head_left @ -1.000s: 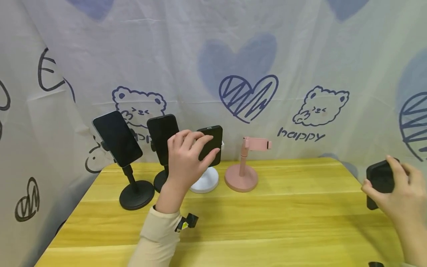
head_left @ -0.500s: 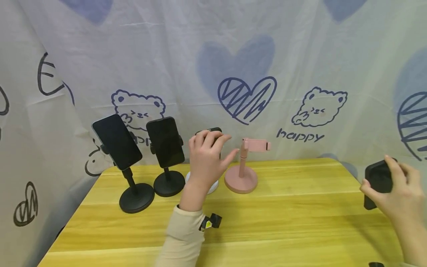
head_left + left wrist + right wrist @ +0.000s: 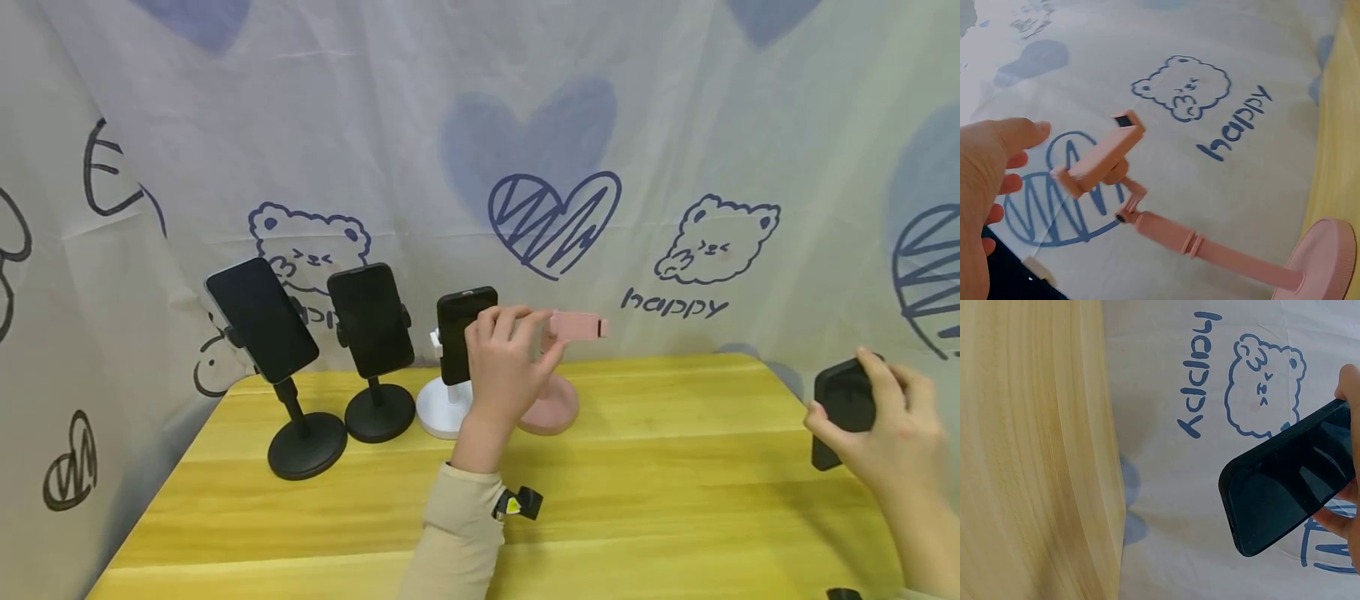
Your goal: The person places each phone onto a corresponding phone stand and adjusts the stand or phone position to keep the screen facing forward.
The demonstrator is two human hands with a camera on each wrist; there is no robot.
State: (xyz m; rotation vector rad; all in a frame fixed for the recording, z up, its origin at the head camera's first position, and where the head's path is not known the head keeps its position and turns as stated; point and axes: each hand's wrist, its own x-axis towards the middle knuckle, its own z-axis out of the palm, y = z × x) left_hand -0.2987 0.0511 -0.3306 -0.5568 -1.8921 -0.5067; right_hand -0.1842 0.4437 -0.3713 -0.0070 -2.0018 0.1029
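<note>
In the head view my left hand (image 3: 506, 362) is in front of the pink phone stand (image 3: 579, 325), thumb and fingers apart. The left wrist view has the hand (image 3: 988, 181) beside the stand's clamp (image 3: 1102, 159), a gap between them and nothing held. At the far right, my right hand (image 3: 896, 429) grips a black phone (image 3: 843, 412) by its edges, above the table. The right wrist view shows this phone (image 3: 1285, 487) tilted, its dark screen in sight. Left of the pink stand, a white phone stand (image 3: 435, 408) bears another black phone (image 3: 459, 333), partly hidden by my left hand.
Two black stands hold phones at the left: one phone (image 3: 262, 317) leans outward, the other phone (image 3: 371, 321) is closer to upright. The yellow wooden table (image 3: 675, 483) ends at a printed cloth (image 3: 420, 125) hung behind it.
My left hand has moved right, from in front of the phone on the white stand to the pink stand, uncovering much of that phone. The right hand has barely moved with its phone.
</note>
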